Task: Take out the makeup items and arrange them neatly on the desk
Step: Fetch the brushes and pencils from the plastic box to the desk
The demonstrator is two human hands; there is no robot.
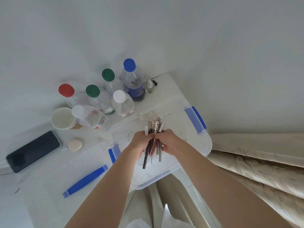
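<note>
- Forearms, bare, reach in from the bottom edge and meet over the box; these sit closest to the lens.
- Phone lies dark and flat at the far left of the white desk, with a small pale round compact just beside it.
- Paper cups and a cluster of capped bottles stand behind, near the wall.
- Blue handle strip lies loose on the desk, left of the box.
- Left hand curls around the left side of a bundle of makeup pencils, fingers wrapped on the sticks.
- That bundle is held above the clear storage box, between both hands; its long axis runs away from the person, one end fanned toward the wall, the other toward the body. One ornate silver-capped piece juts out at the far end.
- Judging by looks, the sticks are light, stiff and smooth, so loose ones could slide out lengthwise; gripping around the middle, as now, seems safest, with the bundle kept level.
- Right hand closes on the right side of the same bundle, thumb pressing inward.
- Beige fabric lies folded at the far right.
</note>
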